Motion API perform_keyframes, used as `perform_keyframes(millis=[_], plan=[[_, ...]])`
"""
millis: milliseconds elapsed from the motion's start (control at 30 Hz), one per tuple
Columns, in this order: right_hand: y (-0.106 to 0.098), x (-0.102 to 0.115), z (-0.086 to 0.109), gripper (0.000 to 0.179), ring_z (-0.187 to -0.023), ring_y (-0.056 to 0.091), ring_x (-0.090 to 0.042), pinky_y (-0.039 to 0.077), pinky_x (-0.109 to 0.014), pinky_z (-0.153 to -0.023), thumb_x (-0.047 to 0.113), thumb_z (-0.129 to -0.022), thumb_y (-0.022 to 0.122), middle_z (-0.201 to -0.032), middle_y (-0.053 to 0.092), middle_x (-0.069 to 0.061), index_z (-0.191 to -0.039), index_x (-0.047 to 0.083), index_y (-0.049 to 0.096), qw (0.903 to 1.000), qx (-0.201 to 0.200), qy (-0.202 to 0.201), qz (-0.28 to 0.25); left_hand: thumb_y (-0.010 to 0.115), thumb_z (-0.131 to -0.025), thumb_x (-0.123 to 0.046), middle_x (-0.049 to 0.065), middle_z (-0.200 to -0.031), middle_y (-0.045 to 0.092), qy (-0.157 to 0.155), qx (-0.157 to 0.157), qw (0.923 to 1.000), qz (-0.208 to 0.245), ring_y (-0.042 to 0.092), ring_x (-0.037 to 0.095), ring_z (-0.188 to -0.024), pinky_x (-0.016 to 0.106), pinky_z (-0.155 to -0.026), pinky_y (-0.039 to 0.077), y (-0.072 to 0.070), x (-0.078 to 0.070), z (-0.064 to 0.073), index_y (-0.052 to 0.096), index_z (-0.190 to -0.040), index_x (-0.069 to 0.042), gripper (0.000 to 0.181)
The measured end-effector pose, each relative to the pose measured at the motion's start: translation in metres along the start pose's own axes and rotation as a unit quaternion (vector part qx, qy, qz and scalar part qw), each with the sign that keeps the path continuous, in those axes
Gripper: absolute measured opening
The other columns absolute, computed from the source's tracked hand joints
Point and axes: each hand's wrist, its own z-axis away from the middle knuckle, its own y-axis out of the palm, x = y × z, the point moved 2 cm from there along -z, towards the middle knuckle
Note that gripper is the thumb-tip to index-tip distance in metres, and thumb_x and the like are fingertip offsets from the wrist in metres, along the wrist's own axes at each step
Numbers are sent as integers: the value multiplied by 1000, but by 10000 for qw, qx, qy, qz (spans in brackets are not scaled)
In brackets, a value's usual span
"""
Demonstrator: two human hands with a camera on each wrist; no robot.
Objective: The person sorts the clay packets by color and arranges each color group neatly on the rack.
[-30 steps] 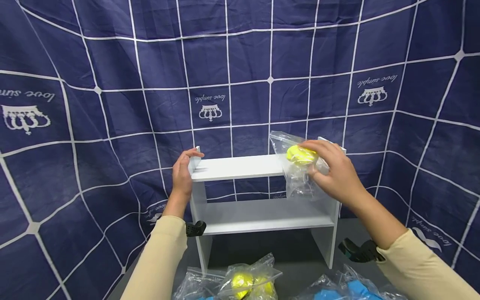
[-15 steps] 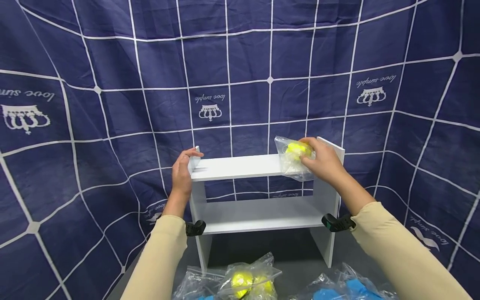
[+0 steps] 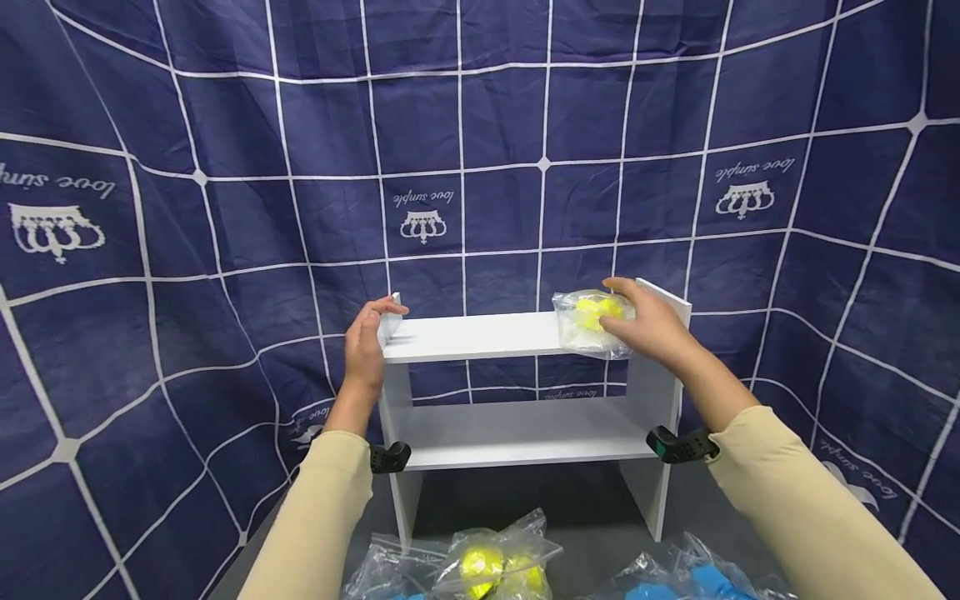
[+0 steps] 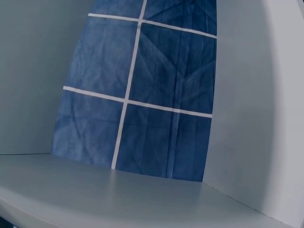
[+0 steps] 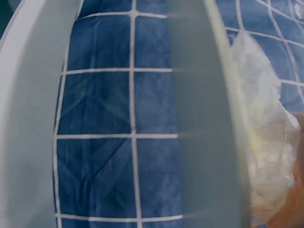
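In the head view a two-tier white shelf [image 3: 480, 336] stands ahead of me. My left hand [image 3: 365, 346] grips the top of its left side panel, fingers hooked over the edge. At the right end of the upper board lies a clear plastic bag [image 3: 592, 337] with a shiny yellow item [image 3: 597, 312] inside, its lower part overhanging the front edge. My right hand [image 3: 651, 325] is beside the bag, thumb and fingers spread apart around the yellow item. In the right wrist view the bag [image 5: 266, 142] shows blurred beyond a board. The left wrist view shows no fingers.
Near me on the dark grey table, clear bags with yellow items [image 3: 483, 568] lie at the middle front. Bags with blue items [image 3: 712, 581] lie at the right front. The shelf's lower board [image 3: 525, 429] spans between the side panels. A navy checked curtain [image 3: 495, 125] hangs behind.
My right hand has moved left and inward with the bag, which has come down onto the upper board. Its fingers have since spread from the yellow item. My left hand has stayed put.
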Motion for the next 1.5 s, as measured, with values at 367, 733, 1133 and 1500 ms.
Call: perform_keyframes(millis=[367,733,1133,1500], plan=[[26,34,96,39,-121,49,-17,35,-23,-103,1,-79,60,-127,63,-8,-117,10,66,9194,-2725,-2489,-1361,30,-95,-11,19,-112,64,119,5,9999,2,47,35,-130,18,-106,33,3,1,1,56,-101,19,40],[144,11,159,68,-128,46,-14,45,-35,-99,29,-81,74,-141,51,2,-141,19,44,9660,-340,-2226,-1266,31,-96,-12,-11,-103,65,-27,-57,10000,-7,45,34,-132,27,-112,30,1,-1,-1,56,-104,18,41],[212,-48,183,89,-126,43,-41,50,-42,-91,42,-77,76,-144,41,-15,-147,10,32,9452,2649,-1086,-1567,30,-96,-13,-9,-98,68,22,-90,9998,162,44,36,-132,32,-114,28,3,1,-2,57,-101,16,39],[254,-65,186,71,-129,47,-32,48,-44,-94,36,-82,73,-139,49,-19,-139,4,46,9397,2686,-961,-1885,31,-95,-9,-10,-91,67,108,-79,9994,335,46,37,-129,26,-111,31,2,3,-2,53,-95,19,36]])
